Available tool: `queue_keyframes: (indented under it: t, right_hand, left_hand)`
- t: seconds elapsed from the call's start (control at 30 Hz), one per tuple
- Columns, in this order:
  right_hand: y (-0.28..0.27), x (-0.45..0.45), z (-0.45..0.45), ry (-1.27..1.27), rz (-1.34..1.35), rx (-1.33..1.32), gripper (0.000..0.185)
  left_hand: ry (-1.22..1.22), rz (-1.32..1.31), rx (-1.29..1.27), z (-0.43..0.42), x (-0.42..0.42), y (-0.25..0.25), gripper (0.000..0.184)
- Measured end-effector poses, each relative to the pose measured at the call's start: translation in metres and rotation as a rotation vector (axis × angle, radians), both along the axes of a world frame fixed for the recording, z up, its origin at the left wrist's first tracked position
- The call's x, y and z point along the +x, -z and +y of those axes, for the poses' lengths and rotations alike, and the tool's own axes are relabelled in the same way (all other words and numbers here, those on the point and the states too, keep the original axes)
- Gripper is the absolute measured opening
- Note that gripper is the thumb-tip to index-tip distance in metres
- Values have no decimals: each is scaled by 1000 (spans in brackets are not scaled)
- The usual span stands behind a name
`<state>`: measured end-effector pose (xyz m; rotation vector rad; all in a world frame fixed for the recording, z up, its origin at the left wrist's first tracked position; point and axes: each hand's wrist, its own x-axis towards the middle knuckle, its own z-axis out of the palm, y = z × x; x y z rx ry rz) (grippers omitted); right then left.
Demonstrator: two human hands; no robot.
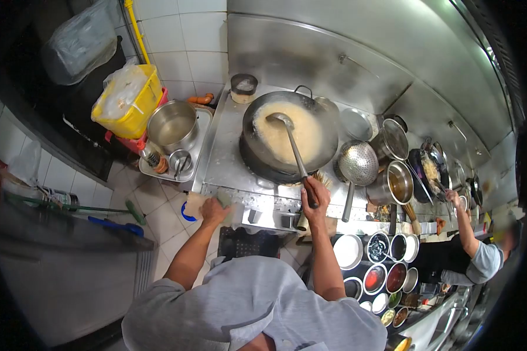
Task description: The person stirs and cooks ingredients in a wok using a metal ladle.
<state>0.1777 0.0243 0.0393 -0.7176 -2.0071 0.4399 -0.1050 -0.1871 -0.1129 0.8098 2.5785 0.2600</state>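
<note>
My right hand is wrapped round the dark handle of a long ladle. The ladle's bowl rests in a pale, cloudy, steaming liquid inside a large black wok on the steel stove. At the stove's front edge, my left hand is closed on a beige cloth, which shows on both sides of the fingers. To the right of the wok lies a perforated strainer, its handle pointing towards me.
On the left, a steel pot and a sauce bottle stand on a tray, near a yellow basket. Several bowls of seasonings, including a red one, sit at the right. Beyond, a co-worker works at another wok.
</note>
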Motion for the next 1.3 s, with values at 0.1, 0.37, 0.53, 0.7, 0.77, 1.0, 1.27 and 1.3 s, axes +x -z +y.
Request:
queue_keyframes:
  t: [0.1, 0.37, 0.53, 0.7, 0.77, 1.0, 1.27, 1.3]
  right_hand:
    - [2, -12, 14, -15, -50, 43, 41]
    - [-7, 3, 16, 17, -320, 235, 46]
    - [-16, 35, -20, 33, -345, 162, 51]
    - [-31, 64, -57, 67, -290, 90, 49]
    - [-44, 71, -69, 70, -270, 68, 46]
    - [-50, 77, -82, 117, 60, -142, 33]
    - [-25, 38, -53, 78, 121, -296, 25]
    - [-19, 30, -49, 81, 108, -268, 26]
  left_hand:
    - [13, 2, 11, -2, 1, -1, 73]
    - [31, 40, 17, 0, 2, -2, 78]
    - [21, -27, 3, 0, 0, -7, 78]
    - [13, -20, -1, 0, 0, -6, 78]
    - [12, -24, -7, 1, 0, -4, 78]
    - [1, -28, -15, 2, 0, -5, 75]
    - [-4, -15, -5, 0, -1, 7, 75]
    - [-1, -6, -2, 0, 0, 6, 75]
